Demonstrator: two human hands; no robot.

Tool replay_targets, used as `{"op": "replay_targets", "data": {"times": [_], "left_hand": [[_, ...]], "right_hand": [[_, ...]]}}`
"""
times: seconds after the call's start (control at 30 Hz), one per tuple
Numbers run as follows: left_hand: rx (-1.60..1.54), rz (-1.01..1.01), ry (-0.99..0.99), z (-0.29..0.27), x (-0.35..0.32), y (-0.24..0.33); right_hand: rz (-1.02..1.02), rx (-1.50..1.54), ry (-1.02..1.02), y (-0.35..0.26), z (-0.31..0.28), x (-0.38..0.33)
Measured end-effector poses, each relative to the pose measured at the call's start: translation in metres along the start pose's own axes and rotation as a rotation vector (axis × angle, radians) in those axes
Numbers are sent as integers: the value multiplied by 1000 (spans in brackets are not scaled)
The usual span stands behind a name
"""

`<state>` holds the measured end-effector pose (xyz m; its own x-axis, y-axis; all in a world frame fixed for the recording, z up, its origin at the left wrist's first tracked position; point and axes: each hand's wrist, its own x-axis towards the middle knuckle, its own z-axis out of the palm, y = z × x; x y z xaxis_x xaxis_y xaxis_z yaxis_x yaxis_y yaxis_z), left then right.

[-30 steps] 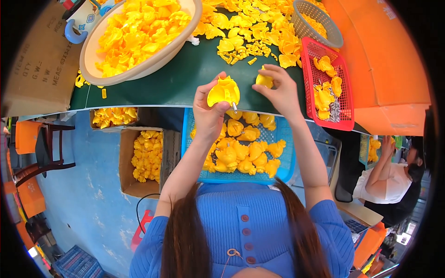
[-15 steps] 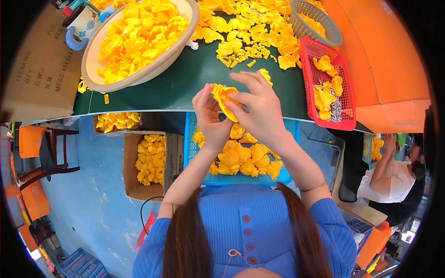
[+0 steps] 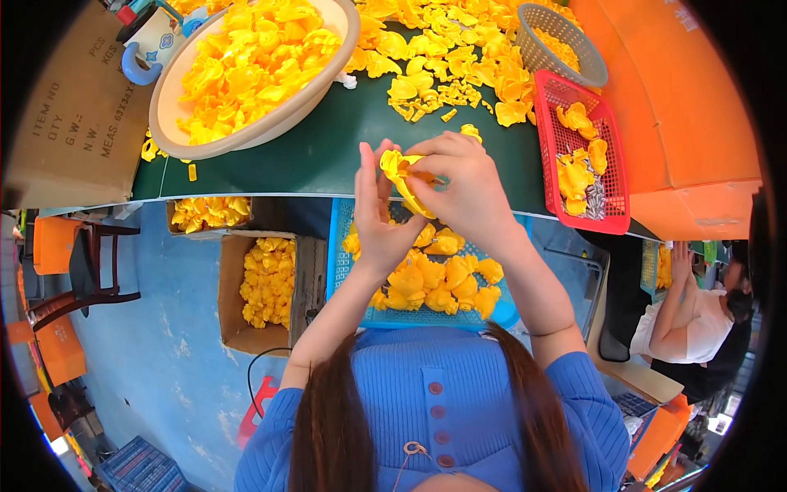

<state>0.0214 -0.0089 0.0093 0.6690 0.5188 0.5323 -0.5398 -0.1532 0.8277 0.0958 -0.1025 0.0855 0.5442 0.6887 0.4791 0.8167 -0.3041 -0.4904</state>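
Yellow plastic shell [image 3: 392, 166], tilted, is pinched at its edge by my right fingers [image 3: 434, 164]. My left fingers [image 3: 366, 168] stand raised just beside it; whether they grip too, I cannot tell. If my pinch slips on the smooth curve, it could drop toward the blue basket [image 3: 338, 271] below my fingers.

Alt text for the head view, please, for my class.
A person's left hand and right hand hold a curved yellow plastic shell near the edge of a green table. A beige basin and red basket of yellow parts stand there; a blue crate of more sits below.
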Motion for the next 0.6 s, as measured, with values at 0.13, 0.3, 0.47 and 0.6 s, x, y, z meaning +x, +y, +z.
{"op": "replay_targets", "data": {"times": [0.13,0.3,0.47,0.6], "left_hand": [[-351,-269,-209,-14,-2,17],[-1328,-991,-526,-43,8,9],[-1271,-1049,-576,-47,-3,5],[-1285,-1031,-620,-47,-5,2]], "right_hand": [[-96,12,-35,7,-14,2],[-232,115,-204,5,-26,-2],[-343,218,-290,-2,-29,-5],[-365,228,-282,-2,-31,-6]]}}
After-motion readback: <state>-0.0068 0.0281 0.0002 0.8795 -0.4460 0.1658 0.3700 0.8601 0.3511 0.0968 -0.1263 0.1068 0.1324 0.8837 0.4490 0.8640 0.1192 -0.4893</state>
